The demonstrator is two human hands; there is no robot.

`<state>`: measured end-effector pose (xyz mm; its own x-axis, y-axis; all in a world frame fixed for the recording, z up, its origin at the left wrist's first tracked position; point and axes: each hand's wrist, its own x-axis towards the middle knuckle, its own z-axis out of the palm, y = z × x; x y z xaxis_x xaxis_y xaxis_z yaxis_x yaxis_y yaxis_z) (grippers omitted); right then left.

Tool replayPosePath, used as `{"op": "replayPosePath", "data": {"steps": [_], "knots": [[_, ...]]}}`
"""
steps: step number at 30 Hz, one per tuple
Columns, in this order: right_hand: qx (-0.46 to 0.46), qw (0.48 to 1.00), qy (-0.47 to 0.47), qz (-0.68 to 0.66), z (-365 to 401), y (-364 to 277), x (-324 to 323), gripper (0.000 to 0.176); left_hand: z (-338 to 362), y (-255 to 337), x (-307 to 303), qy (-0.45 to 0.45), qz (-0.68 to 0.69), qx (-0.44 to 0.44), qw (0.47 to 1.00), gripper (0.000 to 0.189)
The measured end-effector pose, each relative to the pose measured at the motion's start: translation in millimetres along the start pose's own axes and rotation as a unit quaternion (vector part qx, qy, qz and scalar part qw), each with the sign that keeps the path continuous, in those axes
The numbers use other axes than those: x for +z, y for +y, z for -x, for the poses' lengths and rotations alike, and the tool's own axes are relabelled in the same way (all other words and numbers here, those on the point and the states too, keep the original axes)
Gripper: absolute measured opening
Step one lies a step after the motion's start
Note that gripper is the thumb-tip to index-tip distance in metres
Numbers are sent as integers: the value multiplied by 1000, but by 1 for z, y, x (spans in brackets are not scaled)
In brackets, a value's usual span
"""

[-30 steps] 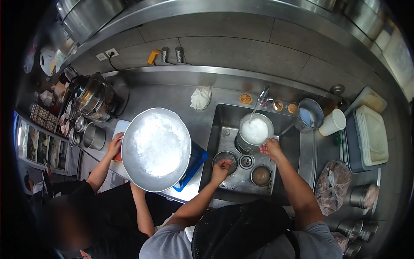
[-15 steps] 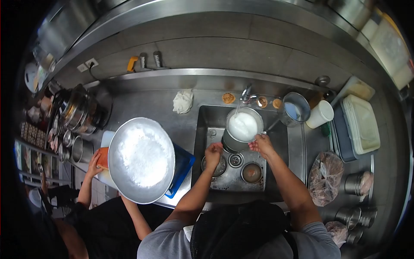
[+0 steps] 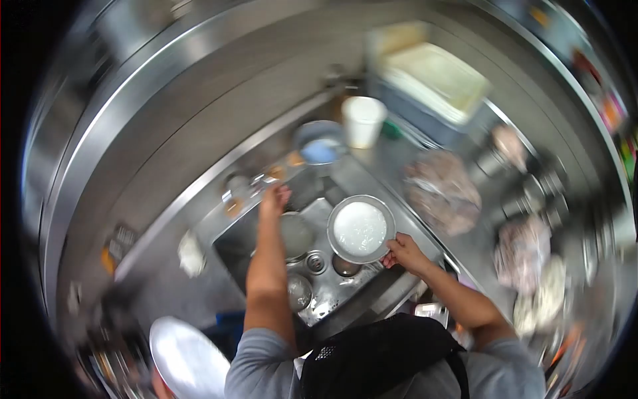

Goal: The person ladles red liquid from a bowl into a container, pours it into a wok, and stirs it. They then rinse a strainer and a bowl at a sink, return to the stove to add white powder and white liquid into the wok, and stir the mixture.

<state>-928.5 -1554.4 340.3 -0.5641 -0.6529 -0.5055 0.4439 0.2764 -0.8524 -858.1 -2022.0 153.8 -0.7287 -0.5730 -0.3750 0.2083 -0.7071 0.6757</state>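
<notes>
My right hand point(image 3: 404, 255) grips the near right edge of a round metal pot point(image 3: 389, 231) of frothy white liquid point(image 3: 359, 228), which overlaps the right side of the steel sink point(image 3: 327, 307) in this view. Stretched far across the sink, my left hand point(image 3: 274, 197) is right at the faucet point(image 3: 260, 181); motion blur smears its fingers. Below that hand, a greyish round vessel point(image 3: 296, 236) sits in the sink. A small metal bowl point(image 3: 299, 292) lies nearer me, beside the drain point(image 3: 316, 263).
Behind the sink stand a metal pot with something blue point(image 3: 320, 143) and a white tub point(image 3: 363, 122). Stacked trays point(image 3: 435, 80) and a filled plastic bag point(image 3: 443, 193) line the right counter. At lower left is a large metal basin point(image 3: 186, 359); a white cloth point(image 3: 192, 254) lies on the counter.
The view has swung right. My right hand has brought the pot out from under the faucet, toward the sink's right side. My left hand has moved from the near sink area up to the faucet.
</notes>
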Motion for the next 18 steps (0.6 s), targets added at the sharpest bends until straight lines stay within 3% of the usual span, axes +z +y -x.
{"op": "replayPosePath", "data": {"steps": [1, 3, 4, 6, 7, 8, 9, 10, 11, 12, 15, 16, 18], "knots": [[-5, 1000, 23, 7, 22, 11, -22, 24, -1, 9, 9, -19, 35, -16, 999, 17], [6, 996, 81, 24, 72, 23, -59, 24, -5, 31, 12, -182, 75, -10, 980, 15], [-5, 992, 123, -5, 96, 35, -76, 24, 5, 41, 16, -177, 65, 33, 982, 17], [-47, 983, 175, 2, 156, 65, -106, 29, 28, 37, 41, -20, -43, 122, 991, 24], [-14, 974, 224, -24, 194, 61, -109, 30, 4, 16, 6, -90, -63, 228, 968, 32], [-23, 957, 283, -53, 224, 74, -113, 30, -17, 10, -29, -115, -276, 290, 909, 40], [-34, 947, 316, -57, 253, 92, -118, 30, 19, -8, -3, -91, -324, 292, 895, 44], [-42, 935, 346, -61, 282, 112, -122, 30, 25, -25, 1, -56, -178, 200, 962, 50], [-58, 922, 372, -86, 309, 132, -124, 30, 42, -45, 21, 39, -123, 126, 984, 54], [-74, 910, 393, -110, 336, 153, -125, 31, 78, -68, 45, 34, -149, 107, 982, 53], [-110, 852, 476, -190, 426, 213, -121, 31, 128, -164, 61, 31, -243, 217, 945, 31], [-111, 841, 490, -201, 457, 232, -120, 32, 145, -187, 69, 11, -255, 211, 944, 31], [-70, 811, 542, -210, 526, 270, -115, 28, 206, -242, 85, -57, -168, 333, 926, 25]]}}
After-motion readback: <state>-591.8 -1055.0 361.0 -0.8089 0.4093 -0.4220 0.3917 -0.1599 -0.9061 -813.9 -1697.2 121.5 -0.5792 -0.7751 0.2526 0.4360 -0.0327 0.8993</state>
